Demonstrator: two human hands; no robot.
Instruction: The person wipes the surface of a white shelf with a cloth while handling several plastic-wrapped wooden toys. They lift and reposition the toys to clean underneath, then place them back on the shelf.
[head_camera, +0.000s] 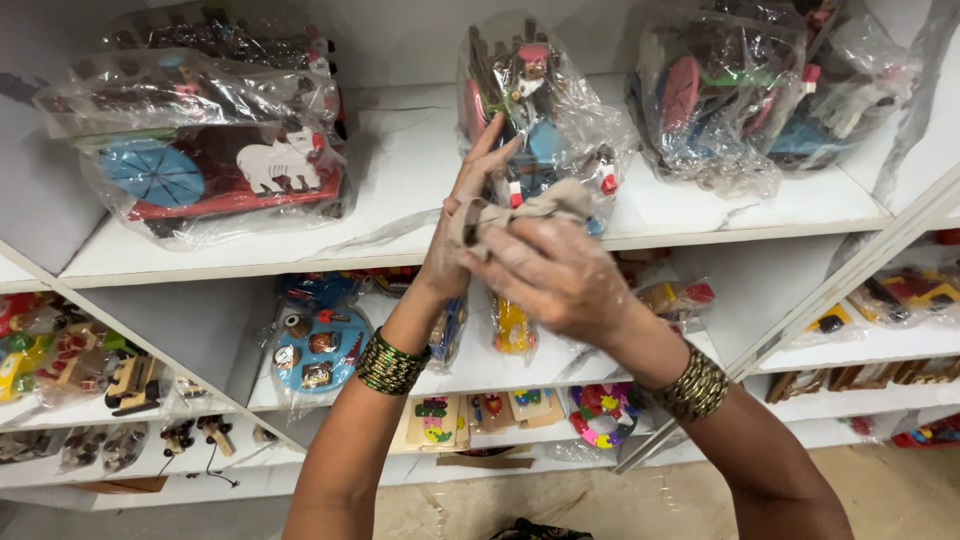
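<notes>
Your right hand (560, 275) has its fingers clamped on a beige cloth (525, 208), pressing it against your left hand (470, 215), fingers spread flat, just before the bagged toy (540, 110) on the shelf (400, 190).

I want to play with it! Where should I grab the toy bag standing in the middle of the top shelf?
Probably take the toy bag by its lower body with both hands, coming from the front. It stands upright at the shelf edge, its plastic is loose and crinkly, and the front is the open side. The left hand already rests against it.
</notes>
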